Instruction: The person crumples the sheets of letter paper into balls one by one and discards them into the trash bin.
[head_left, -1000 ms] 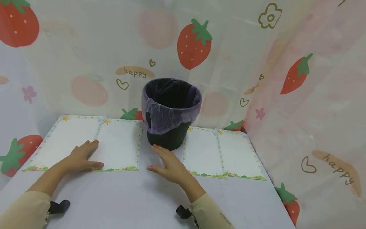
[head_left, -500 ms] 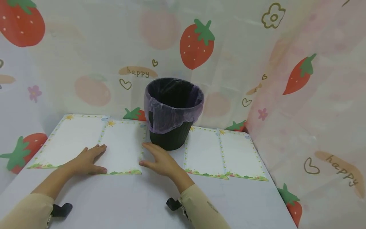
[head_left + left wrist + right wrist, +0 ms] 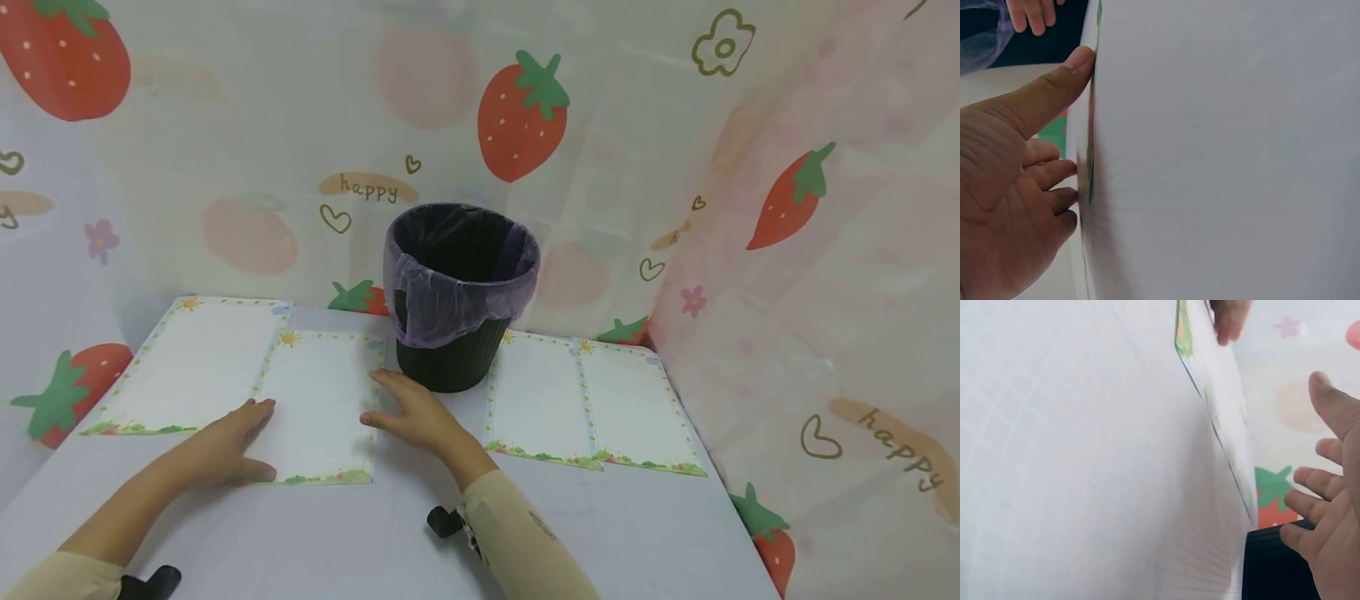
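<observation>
My left hand (image 3: 225,446) rests, fingers extended, on the left side of a white sheet of paper (image 3: 322,408) with a printed sun and flower border. In the left wrist view its thumb (image 3: 1063,78) lies at the sheet's bottom edge. Just right of that sheet, my right hand (image 3: 420,417) is held with fingers spread and nothing in them; the right wrist view shows its palm (image 3: 1341,550) apart from the paper. Close behind it stands a black bin (image 3: 442,367) lined with a purple bag (image 3: 442,308).
Another bordered sheet (image 3: 187,358) lies at the far left, partly overlapped by the held-down one. Two more, a nearer sheet (image 3: 532,400) and an outer sheet (image 3: 637,408), lie right of the bin. A strawberry-printed curtain (image 3: 300,92) encloses the white table (image 3: 337,542).
My left hand has slid the second sheet toward me, so its lower edge sits nearer than the first sheet's. My right hand has moved left, from before the bin to beside that sheet.
</observation>
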Tool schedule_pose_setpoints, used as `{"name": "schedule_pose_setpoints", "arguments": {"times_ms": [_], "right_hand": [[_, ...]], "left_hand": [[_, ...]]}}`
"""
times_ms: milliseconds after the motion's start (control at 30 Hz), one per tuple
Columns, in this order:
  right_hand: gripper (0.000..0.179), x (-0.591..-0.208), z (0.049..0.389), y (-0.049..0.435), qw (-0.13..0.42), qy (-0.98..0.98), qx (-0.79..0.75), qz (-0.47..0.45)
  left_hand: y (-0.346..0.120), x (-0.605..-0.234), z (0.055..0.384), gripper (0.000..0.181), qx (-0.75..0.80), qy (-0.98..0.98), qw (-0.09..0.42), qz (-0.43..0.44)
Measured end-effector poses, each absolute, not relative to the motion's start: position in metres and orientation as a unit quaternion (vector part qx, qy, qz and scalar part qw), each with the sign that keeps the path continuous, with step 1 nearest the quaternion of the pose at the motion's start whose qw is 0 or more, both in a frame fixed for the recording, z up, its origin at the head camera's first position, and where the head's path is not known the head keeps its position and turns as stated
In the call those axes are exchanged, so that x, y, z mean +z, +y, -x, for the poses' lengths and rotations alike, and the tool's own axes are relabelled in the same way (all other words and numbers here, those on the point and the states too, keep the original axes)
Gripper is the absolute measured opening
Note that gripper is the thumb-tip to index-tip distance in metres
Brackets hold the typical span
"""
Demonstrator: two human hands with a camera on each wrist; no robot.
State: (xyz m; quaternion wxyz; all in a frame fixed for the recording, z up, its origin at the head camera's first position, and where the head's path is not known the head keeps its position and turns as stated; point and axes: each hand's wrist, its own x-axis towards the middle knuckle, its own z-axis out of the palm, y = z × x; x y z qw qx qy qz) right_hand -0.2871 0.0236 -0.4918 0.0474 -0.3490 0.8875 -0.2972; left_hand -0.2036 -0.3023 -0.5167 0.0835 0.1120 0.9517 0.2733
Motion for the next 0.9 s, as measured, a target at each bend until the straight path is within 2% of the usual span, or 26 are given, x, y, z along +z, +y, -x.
{"name": "schedule_pose_setpoints", "arguments": {"times_ms": [267,500,733,900], "right_hand": [[0.078,-0.496,0.298,0.012,0.065,0.891,-0.295,0.339],[0.080,-0.502,0.303,0.005,0.084,0.898,-0.294,0.316],[0.088,-0.511,0.312,-0.001,0.102,0.906,-0.262,0.315],[0.088,-0.516,0.316,-0.003,0.095,0.914,-0.218,0.328]], "left_hand": [[-0.307,-0.515,0.184,0.115,0.297,0.942,0.103,-0.118],[-0.317,-0.517,0.164,0.115,0.329,0.928,0.132,-0.115],[-0.329,-0.519,0.146,0.106,0.344,0.926,0.101,-0.113],[-0.336,-0.523,0.144,0.101,0.394,0.905,0.095,-0.132]]}}
